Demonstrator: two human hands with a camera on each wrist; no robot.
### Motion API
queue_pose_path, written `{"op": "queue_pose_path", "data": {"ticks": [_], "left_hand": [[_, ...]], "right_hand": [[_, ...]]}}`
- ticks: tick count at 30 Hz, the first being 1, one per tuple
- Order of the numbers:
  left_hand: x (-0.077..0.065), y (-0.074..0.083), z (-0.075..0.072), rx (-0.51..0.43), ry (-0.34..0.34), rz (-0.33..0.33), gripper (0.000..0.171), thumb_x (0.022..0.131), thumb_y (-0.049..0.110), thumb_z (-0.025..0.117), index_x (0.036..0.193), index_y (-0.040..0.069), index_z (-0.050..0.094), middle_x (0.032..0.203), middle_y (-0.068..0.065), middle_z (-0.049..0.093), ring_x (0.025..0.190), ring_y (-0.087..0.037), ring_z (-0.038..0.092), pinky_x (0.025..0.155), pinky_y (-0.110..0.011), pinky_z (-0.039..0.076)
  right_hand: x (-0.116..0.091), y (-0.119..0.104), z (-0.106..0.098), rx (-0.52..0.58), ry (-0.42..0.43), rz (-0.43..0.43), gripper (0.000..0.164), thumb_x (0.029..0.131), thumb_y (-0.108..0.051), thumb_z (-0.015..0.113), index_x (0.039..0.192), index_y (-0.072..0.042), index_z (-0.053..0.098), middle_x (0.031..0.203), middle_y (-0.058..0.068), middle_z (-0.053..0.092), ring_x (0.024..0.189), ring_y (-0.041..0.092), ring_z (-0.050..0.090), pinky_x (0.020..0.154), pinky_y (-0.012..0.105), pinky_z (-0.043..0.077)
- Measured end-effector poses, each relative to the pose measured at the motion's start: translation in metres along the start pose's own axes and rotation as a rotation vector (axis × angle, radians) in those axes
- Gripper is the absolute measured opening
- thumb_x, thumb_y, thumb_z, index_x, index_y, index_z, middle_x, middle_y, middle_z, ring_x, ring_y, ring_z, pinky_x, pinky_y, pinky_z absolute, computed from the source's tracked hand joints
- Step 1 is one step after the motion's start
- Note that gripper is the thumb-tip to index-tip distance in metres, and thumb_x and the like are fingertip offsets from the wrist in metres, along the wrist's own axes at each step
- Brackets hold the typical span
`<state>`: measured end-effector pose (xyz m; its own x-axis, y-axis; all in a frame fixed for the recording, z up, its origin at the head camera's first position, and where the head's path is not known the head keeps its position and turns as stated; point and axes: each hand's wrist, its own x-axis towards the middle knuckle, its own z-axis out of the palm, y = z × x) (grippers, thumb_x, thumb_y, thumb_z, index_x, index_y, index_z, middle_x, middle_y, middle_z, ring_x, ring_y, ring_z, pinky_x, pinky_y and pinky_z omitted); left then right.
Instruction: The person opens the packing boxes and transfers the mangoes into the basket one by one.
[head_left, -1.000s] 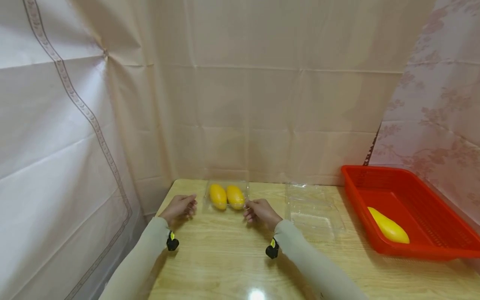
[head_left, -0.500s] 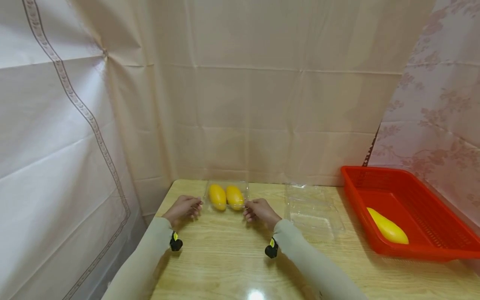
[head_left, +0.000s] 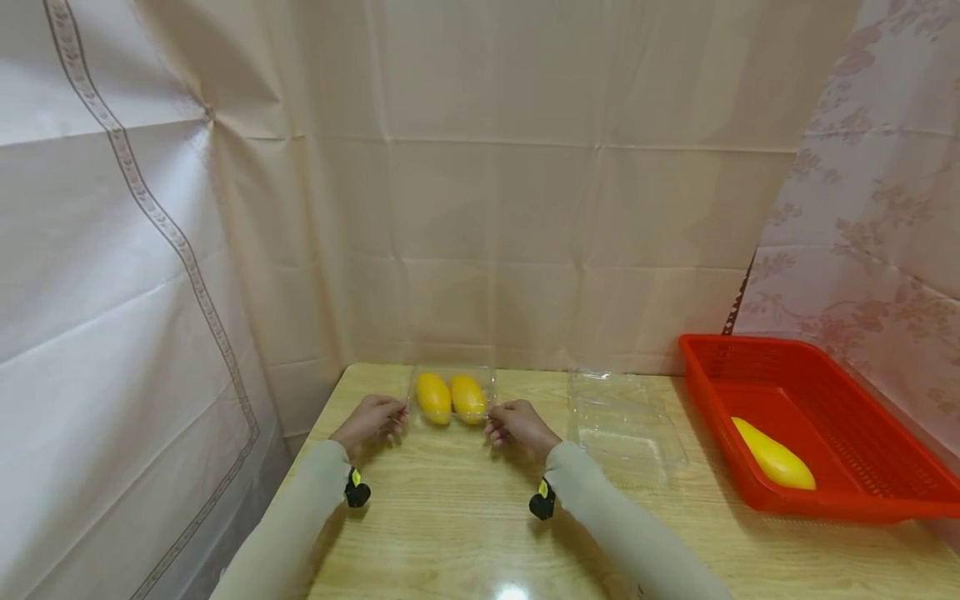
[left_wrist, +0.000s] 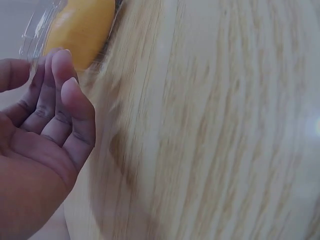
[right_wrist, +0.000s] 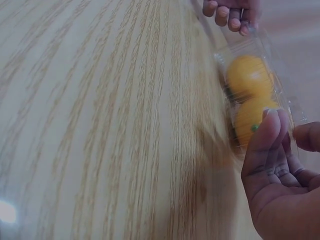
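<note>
Two yellow mangoes point(head_left: 433, 398) lie side by side in a clear plastic clamshell box point(head_left: 454, 372) near the table's back left. The left hand point(head_left: 372, 418) pinches the box's front left corner between thumb and fingertips. At the front right corner, the right hand point(head_left: 522, 424) pinches the plastic edge the same way. In the right wrist view, a green spot shows on the nearer mango point(right_wrist: 248, 120), and both hands are at opposite ends of the box. The left wrist view catches only one mango point(left_wrist: 82, 30) and part of the clear rim point(left_wrist: 36, 31).
A second clear clamshell box point(head_left: 626, 429) stands with its lid up, right of the right hand. Farther right is a red plastic basket point(head_left: 813, 396) holding a yellow mango point(head_left: 776, 457). Cloth curtains point(head_left: 480, 208) hang behind the table point(head_left: 442, 533) and at its sides.
The left hand has moved right, from beside the box to its front left corner. The right hand stays at its corner. The mangoes and basket have stayed in place.
</note>
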<state>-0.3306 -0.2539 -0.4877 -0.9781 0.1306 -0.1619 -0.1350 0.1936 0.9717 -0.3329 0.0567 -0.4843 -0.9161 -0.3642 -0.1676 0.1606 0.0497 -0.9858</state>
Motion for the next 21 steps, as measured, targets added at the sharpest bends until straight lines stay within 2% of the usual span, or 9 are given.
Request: {"op": "queue_pose_path", "data": {"ticks": [5, 11, 21], "left_hand": [[-0.002, 0.001, 0.003, 0.015, -0.008, 0.019, 0.034, 0.110, 0.017, 0.048, 0.112, -0.015, 0.058, 0.088, -0.011, 0.065, 0.064, -0.013, 0.060, 0.057, -0.024, 0.049], [-0.011, 0.000, 0.003, 0.026, -0.088, 0.048, 0.032, 0.111, 0.015, 0.046, 0.112, -0.016, 0.055, 0.092, -0.014, 0.063, 0.071, -0.018, 0.061, 0.063, -0.027, 0.051], [-0.028, -0.001, 0.005, 0.025, -0.164, 0.055, 0.033, 0.109, 0.018, 0.051, 0.111, -0.014, 0.057, 0.093, -0.017, 0.065, 0.071, -0.017, 0.062, 0.064, -0.029, 0.053]], "right_hand": [[0.000, 0.001, 0.000, -0.006, 0.022, -0.010, 0.033, 0.109, -0.013, 0.050, 0.119, 0.017, 0.060, 0.084, 0.010, 0.067, 0.066, 0.010, 0.059, 0.061, 0.021, 0.053], [-0.001, 0.003, -0.004, -0.005, 0.034, -0.041, 0.030, 0.108, -0.011, 0.051, 0.115, 0.016, 0.061, 0.085, 0.012, 0.068, 0.068, 0.012, 0.059, 0.061, 0.022, 0.053], [-0.017, 0.001, -0.011, -0.025, -0.016, -0.055, 0.032, 0.108, -0.013, 0.052, 0.113, 0.017, 0.062, 0.085, 0.011, 0.067, 0.068, 0.012, 0.057, 0.062, 0.023, 0.052]]}}
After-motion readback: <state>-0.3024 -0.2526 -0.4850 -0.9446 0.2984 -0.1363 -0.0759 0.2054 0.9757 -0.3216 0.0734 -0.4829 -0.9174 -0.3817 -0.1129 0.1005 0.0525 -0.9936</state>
